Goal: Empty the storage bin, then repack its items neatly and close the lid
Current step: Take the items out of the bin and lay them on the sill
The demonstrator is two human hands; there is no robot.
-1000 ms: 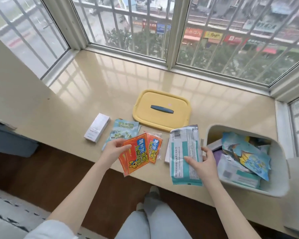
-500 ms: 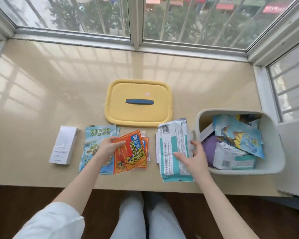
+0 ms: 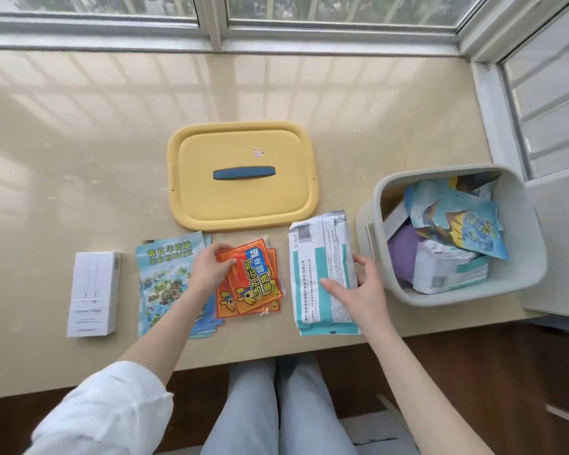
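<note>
A person looks down at a glossy beige tabletop [image 3: 79, 159] below a white-framed window [image 3: 217, 27]. Their pale blue jeans [image 3: 276, 405] and one white sleeve [image 3: 105, 412] show at the bottom.

The left hand [image 3: 211, 270] lies on a small stack of orange-red foil sachets [image 3: 253, 284] near the front edge. Its grip is closed on them, thumb on the top sachet and fingers curled over the stack's far-left corner. The right hand [image 3: 362, 290] has a released grip. Its thumb rests on a flat white-and-teal soft packet [image 3: 319, 257], and its fingers are spread loosely at the packet's right edge.

The rounded pale grey plastic storage bin [image 3: 457, 302] stands at the right, just beside that packet, uncovered and part full. Inside are a crumpled blue illustrated leaflet [image 3: 463, 224], a second white-and-teal packet [image 3: 447, 267] and a purple item [image 3: 403, 254], perhaps cloth. The bin's yellow plastic lid [image 3: 240, 205] with a dark blue handle [image 3: 243, 174] lies flat on the tabletop behind the sachets, apart from the bin.

Left of the sachets, partly under them, lies a blue-green illustrated leaflet [image 3: 165, 277]. Further left, a white rectangular carton [image 3: 94, 292] lies flat.
</note>
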